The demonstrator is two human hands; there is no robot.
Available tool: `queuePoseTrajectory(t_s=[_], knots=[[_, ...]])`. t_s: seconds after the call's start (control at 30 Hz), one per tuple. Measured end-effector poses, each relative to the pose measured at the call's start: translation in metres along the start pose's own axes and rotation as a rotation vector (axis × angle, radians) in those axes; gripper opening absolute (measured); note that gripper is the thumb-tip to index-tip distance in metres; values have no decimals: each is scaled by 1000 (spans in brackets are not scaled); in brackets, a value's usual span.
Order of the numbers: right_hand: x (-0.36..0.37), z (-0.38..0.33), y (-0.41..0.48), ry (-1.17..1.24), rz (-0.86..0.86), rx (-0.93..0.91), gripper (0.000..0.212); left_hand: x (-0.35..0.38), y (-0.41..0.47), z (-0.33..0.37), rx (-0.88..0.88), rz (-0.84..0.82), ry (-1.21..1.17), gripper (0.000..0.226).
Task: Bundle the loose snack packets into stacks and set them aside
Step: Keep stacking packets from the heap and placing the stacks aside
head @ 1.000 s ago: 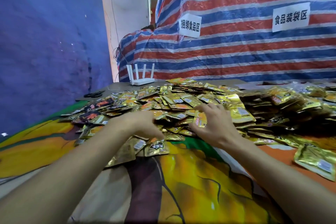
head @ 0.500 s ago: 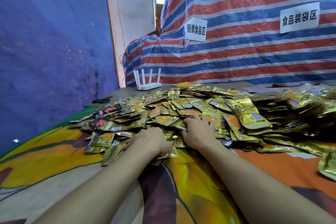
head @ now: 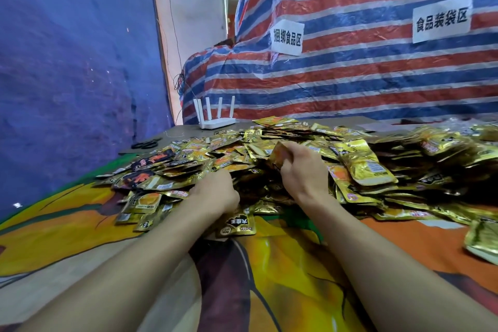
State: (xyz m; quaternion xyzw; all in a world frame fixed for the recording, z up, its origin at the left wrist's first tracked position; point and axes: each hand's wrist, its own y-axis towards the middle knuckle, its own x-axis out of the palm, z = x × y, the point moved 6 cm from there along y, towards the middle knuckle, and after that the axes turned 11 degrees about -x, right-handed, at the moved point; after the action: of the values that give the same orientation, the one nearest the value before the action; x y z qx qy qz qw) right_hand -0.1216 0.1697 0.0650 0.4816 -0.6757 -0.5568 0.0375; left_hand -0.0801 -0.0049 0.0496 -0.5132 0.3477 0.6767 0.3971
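Holds in the right grip (head: 304, 170) an orange packet (head: 280, 155) of flat, crinkled foil, tipped up on edge above the heap, thumb and curled fingers closed tight round its lower end; hard to tell whether one packet or several pressed together. Sinks the left grip (head: 215, 191) knuckles-up into the near edge of the pile of snack packets (head: 188, 153), fingertips buried under glossy pouches, so cannot tell whether closed on anything. All around both grips, spread wide and loose over the table: small rectangular pouches, mostly wrinkled gold foil, some orange-faced, a few black at the left. Just below the left wrist, a gold pouch with black characters (head: 237, 224), lying flat on the printed cloth (head: 283, 264), smooth and brightly coloured in yellow, orange and maroon. Cut off by the right edge, a stray gold pouch (head: 482, 242). Beyond the heap, a white router (head: 213, 116) with four upright antennas and black scissors (head: 147, 144) on bare grey tabletop. Behind, a woven striped tarp (head: 350, 83) with two paper signs, and a blue tarp (head: 67, 62) at left.
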Motion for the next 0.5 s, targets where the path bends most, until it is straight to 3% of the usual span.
queuePoseTrajectory(t_s=[0.2,0.4,0.5], knots=[[-18,5,2,295,161,65,22,-33,1,2,32,-67,-436,9],[-28,5,3,488,271,141,28,-46,7,-2,36,-90,-1186,2],[-33,9,4,565,305,198,22,-32,8,-9,69,49,-1417,34]])
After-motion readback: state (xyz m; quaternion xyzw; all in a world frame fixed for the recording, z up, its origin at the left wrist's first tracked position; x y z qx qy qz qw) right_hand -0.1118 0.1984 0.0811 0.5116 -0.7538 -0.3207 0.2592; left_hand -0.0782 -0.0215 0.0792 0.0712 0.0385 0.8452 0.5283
